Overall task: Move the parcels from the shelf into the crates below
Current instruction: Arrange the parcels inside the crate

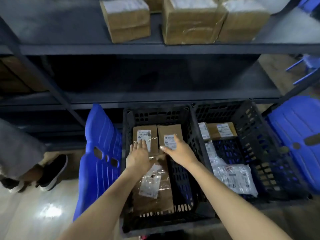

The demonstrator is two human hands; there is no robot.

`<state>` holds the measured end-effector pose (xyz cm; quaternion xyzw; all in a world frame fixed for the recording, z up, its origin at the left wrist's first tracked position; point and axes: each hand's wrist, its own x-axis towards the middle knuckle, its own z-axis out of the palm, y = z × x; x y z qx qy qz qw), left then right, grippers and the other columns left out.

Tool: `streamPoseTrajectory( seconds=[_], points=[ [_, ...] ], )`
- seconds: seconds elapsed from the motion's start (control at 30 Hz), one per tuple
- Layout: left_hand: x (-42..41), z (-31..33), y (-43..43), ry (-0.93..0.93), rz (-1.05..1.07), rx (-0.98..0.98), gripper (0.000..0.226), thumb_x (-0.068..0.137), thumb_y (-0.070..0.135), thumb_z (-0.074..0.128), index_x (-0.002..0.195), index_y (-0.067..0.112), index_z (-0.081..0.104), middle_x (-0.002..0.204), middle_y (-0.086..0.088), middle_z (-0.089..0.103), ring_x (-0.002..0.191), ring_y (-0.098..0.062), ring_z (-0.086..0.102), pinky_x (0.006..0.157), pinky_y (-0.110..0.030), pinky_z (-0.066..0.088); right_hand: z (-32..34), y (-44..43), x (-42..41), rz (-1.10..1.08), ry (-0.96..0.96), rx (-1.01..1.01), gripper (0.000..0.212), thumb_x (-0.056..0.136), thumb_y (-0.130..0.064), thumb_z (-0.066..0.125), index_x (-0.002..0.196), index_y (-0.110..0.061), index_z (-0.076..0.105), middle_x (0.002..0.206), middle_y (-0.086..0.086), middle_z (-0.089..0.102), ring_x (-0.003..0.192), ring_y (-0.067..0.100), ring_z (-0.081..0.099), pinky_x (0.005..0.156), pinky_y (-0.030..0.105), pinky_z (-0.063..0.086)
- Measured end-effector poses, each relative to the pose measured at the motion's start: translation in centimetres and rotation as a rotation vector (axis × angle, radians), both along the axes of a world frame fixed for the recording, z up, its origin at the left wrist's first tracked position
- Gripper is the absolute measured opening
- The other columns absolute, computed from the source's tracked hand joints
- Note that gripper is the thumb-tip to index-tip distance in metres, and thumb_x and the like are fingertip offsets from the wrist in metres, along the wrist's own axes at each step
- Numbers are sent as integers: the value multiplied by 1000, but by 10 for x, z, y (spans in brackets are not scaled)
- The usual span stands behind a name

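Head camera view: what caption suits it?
Both hands press two cardboard parcels into a black crate.

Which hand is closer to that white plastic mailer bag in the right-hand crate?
Right. The right hand rests on a box in the middle crate, nearer the white mailer bag; the left hand lies farther left.

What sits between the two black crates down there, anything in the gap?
Nothing: in the head view the left crate and the right crate stand side by side with their walls touching, with no parcel or other object between them.
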<state>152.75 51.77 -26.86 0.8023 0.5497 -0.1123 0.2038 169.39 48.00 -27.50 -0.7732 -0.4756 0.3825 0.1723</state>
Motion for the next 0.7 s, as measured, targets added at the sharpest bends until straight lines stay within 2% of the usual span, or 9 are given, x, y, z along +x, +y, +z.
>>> streamPoseTrajectory(
  seconds=[0.13, 0.2, 0.3, 0.43, 0.57, 0.7],
  points=[
    [2, 45, 26, -143, -21, 56, 89, 90, 55, 49, 151, 3, 8, 159, -13, 16, 147, -27, 10, 119, -37, 9, 45, 14, 12, 21, -40, 103, 94, 83, -62, 57, 153, -19, 12, 160, 0, 17, 143, 19, 25, 108, 32, 32],
    [5, 71, 38, -236, 14, 101, 89, 89, 53, 51, 151, 8, 8, 159, -10, 16, 147, -30, 10, 117, -39, 17, 69, 22, 20, 23, -76, 166, 94, 82, -62, 57, 153, -19, 13, 160, -1, 16, 145, 17, 22, 110, 32, 29],
    [13, 114, 58, -336, 29, 216, 92, 86, 58, 53, 152, 10, 10, 159, -7, 18, 146, -33, 14, 115, -40, 25, 108, 39, 37, 17, -124, 244, 95, 81, -65, 56, 153, -20, 13, 160, -3, 16, 145, 17, 21, 111, 32, 29],
    [35, 174, 84, -441, 12, 345, 95, 82, 63, 55, 152, 14, 13, 159, -3, 20, 145, -25, 21, 113, -38, 30, 161, 64, 67, 7, -166, 354, 94, 79, -66, 58, 152, -22, 17, 159, -4, 19, 143, 18, 26, 108, 31, 31],
    [65, 218, 108, -499, 52, 449, 94, 81, 65, 55, 151, 16, 16, 154, -4, 31, 138, -22, 36, 101, -34, 41, 202, 83, 110, -28, -163, 469, 92, 78, -65, 60, 150, -22, 23, 157, -2, 25, 141, 20, 29, 107, 35, 32],
    [100, 245, 136, -574, 123, 487, 91, 81, 63, 56, 150, 15, 20, 153, -4, 34, 138, -22, 36, 104, -35, 38, 231, 105, 161, -21, -170, 473, 90, 79, -65, 60, 150, -22, 23, 157, -1, 26, 141, 22, 30, 107, 37, 34]
  ],
)
